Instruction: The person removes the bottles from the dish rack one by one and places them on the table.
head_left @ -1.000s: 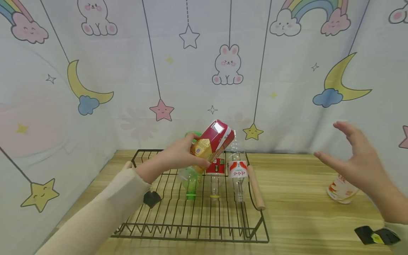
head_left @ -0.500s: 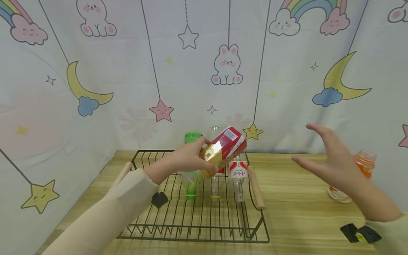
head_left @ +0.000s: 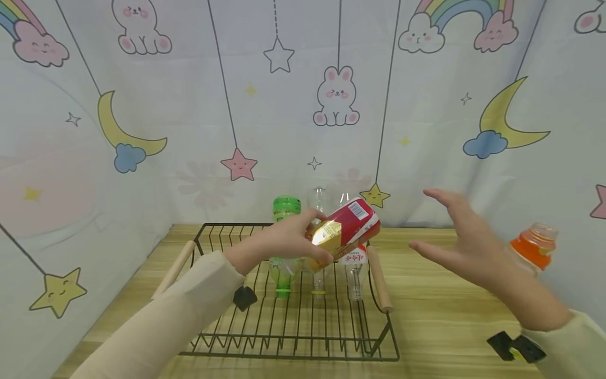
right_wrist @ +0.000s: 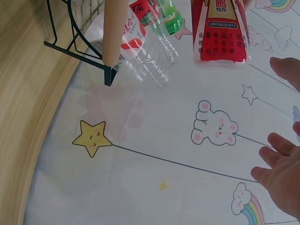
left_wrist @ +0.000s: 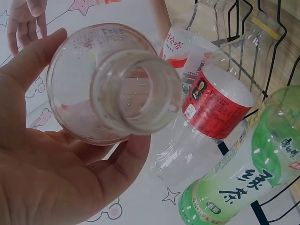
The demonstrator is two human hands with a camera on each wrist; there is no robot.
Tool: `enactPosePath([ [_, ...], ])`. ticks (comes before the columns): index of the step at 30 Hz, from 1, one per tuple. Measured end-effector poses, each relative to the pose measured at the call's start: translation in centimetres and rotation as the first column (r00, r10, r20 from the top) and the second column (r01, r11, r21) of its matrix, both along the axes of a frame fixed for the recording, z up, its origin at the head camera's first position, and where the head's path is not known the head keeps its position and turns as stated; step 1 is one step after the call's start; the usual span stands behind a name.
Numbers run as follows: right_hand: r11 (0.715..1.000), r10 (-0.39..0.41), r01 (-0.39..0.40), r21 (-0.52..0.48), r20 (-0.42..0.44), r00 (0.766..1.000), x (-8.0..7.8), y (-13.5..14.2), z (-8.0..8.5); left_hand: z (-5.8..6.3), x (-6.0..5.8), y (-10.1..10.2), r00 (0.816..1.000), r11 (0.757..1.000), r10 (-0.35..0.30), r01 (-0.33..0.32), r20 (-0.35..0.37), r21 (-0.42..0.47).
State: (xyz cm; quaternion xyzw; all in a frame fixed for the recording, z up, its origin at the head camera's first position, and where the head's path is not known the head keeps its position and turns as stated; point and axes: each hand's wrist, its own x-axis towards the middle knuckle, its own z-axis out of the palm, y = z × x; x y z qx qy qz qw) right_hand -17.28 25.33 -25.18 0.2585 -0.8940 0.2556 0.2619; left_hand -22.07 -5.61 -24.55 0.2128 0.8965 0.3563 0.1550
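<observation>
My left hand (head_left: pixel 289 242) grips an uncapped clear plastic bottle (head_left: pixel 352 223) with a red-and-gold label, tilted above the rack. In the left wrist view its open mouth (left_wrist: pixel 145 93) faces the camera, fingers curled round the body. Its red end (right_wrist: pixel 220 37) shows in the right wrist view. Below it, a green tea bottle (head_left: pixel 286 208), a red-label bottle (left_wrist: pixel 218 105) and a white-and-red-label bottle (head_left: pixel 354 257) stand neck down in a black wire dish rack (head_left: pixel 284 337). My right hand (head_left: pixel 464 250) hovers to the right, thumb and fingers spread, holding nothing.
An orange-and-white plastic bottle (head_left: pixel 535 247) stands uncapped on the wooden table (head_left: pixel 426 326) at the right, partly hidden behind my right hand. The rack has wooden handles (head_left: pixel 380 279) at its sides. A patterned cloth (head_left: pixel 402 105) hangs close behind.
My left hand has carried the red-and-gold bottle rightward and slightly down, turning it flatter. My right hand has moved left toward it, uncovering the orange-and-white bottle's top.
</observation>
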Motion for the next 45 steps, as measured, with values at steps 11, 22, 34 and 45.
enactPosePath([
  [11, 0.992, 0.114, -0.112, 0.059, -0.015, 0.993, -0.3, -1.8, -0.3, -0.1, -0.2, 0.8, 0.998, 0.997, -0.065, 0.064, -0.006, -0.031],
  [22, 0.971, 0.213, -0.209, 0.113, -0.022, 0.977, -0.8, -3.2, -0.9, 0.1, -0.2, 1.4, 0.995, 0.993, -0.103, 0.103, 0.001, -0.05],
  [34, 0.958, 0.236, -0.24, 0.158, 0.044, 0.971, -0.8, -4.7, -1.8, -0.2, -0.4, 2.2, 0.989, 0.988, -0.144, 0.145, 0.017, -0.059],
  [45, 0.938, 0.278, -0.272, 0.215, 0.001, 0.961, -1.2, -5.5, -2.7, -0.3, -0.3, 2.5, 0.985, 0.983, -0.169, 0.172, 0.037, -0.072],
])
